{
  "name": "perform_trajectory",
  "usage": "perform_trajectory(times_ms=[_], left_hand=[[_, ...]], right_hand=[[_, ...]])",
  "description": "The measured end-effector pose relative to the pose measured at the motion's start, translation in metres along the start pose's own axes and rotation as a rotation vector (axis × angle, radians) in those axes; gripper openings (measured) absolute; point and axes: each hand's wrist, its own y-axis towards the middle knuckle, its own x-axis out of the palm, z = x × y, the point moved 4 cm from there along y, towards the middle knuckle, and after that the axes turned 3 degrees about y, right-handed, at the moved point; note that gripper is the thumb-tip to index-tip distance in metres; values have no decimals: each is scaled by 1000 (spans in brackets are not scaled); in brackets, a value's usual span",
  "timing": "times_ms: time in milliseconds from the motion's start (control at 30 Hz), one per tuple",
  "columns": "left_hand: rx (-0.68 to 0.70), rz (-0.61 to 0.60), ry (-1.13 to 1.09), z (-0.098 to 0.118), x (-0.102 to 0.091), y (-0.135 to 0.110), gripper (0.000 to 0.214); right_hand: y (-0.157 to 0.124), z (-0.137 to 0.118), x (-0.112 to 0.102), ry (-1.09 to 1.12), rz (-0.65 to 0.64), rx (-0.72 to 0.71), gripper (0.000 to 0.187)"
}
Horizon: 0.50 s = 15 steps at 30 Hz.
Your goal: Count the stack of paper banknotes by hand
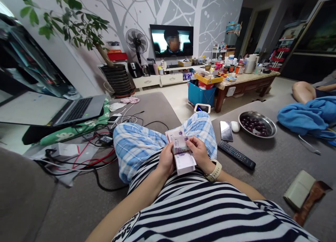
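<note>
A small stack of purple-and-white banknotes (181, 147) is held over my lap, some of the notes hanging down below my fingers. My left hand (167, 159) is closed round the left side of the notes. At their upper right edge, my right hand (199, 151) pinches a note between thumb and fingers. A pale wristwatch (215, 170) sits on my right wrist. Blue-and-white checked trousers (141, 144) cover my crossed legs beneath the notes.
To my right lie a remote control (236, 155), a phone (226, 130), a white mouse (235, 126), a steel bowl (273, 130) of dark round fruit and a pale wallet (300, 189). A laptop (81, 109) and tangled cables (89, 158) are on my left. Another person's leg (304, 92) shows far right.
</note>
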Motion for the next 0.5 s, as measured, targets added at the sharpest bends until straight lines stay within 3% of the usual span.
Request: perform_trajectory(times_ms=[500], left_hand=[[-14, -12, 0, 4, 5, -5, 18]], right_hand=[[-5, -6, -2, -12, 6, -29, 34]])
